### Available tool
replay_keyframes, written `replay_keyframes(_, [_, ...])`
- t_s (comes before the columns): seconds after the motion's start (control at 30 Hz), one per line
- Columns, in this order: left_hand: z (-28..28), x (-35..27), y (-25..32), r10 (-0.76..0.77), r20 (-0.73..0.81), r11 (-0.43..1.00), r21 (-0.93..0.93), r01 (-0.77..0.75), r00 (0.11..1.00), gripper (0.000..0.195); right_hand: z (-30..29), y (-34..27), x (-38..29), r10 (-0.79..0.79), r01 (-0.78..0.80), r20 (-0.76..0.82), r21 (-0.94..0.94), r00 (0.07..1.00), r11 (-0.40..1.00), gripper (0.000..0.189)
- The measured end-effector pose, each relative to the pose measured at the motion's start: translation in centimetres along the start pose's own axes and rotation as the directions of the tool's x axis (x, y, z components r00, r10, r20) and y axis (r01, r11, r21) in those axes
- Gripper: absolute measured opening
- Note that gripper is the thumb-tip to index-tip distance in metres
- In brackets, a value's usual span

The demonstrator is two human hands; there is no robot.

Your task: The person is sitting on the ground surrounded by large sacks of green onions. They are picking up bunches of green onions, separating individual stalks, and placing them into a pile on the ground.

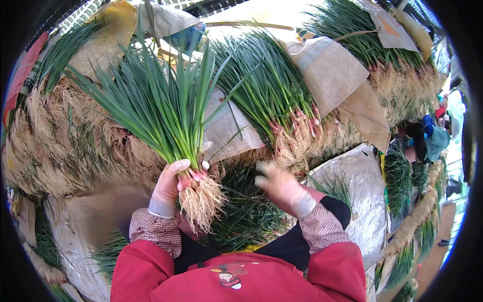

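My left hand (170,183), in a pale glove, is closed around a bunch of green scallions (166,113) just above their pinkish bulbs. The leaves fan up and away from me, and the pale roots (202,204) hang below my grip. To the right, my right hand (279,185) is blurred, with its fingers apart and nothing seen in them. It is nearest to a pile of scallions (268,87), whose roots (290,145) face me just beyond the fingertips. Loose leaves (245,215) lie below and between my hands.
A long rooty stack of scallions (75,139) runs along the left. Woven sacks (328,71) cover parts of the piles. Silvery sheets (351,181) lie on both sides of my knees. More scallions (400,83) and another person (430,136) are at the right.
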State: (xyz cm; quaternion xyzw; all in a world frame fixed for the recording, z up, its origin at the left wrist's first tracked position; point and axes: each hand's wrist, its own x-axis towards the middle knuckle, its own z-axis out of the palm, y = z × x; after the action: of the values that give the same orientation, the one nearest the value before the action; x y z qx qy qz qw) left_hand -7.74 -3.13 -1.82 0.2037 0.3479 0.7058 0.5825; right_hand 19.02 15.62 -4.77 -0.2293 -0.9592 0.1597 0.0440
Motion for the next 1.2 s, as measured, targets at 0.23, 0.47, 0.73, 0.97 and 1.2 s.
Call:
replay_keyframes(0.23, [0.7, 1.1, -1.9, -0.114, 0.043, 0.901, -0.416, 0.122, 0.993, 0.068, -6.7, 2.7, 10.6, 0.409, -0.413, -0.062, -0.176, 0.911, 0.894, 0.029])
replay_keyframes(0.47, [-0.1, 1.5, -4.6, -0.268, 0.044, 0.939, -0.210, 0.271, 0.963, 0.056, -0.7, -6.6, 3.0, 0.020, -0.060, 0.075, 0.570, 0.997, 0.819, 0.011])
replay_keyframes(0.73, [1.4, 1.3, -5.3, -0.224, 0.104, 0.877, -0.413, 0.247, 0.969, 0.047, 0.8, -2.7, 4.5, 0.418, -0.186, -0.007, 0.889, 0.908, 0.418, 0.038])
replay_keyframes(0.97, [-1.4, 1.2, -5.8, -0.255, -0.038, 0.957, -0.156, 0.246, 0.966, 0.045, 1.8, -7.6, 9.1, 0.287, -0.193, 0.300, 0.918, 0.910, -0.348, 0.038])
replay_keyframes(1.2, [-1.6, 1.3, -6.5, -0.187, -0.105, 0.950, -0.271, 0.153, 0.977, 0.043, -1.6, -6.1, 5.6, 0.464, 0.139, -0.006, 0.957, 0.886, -0.254, 0.041])
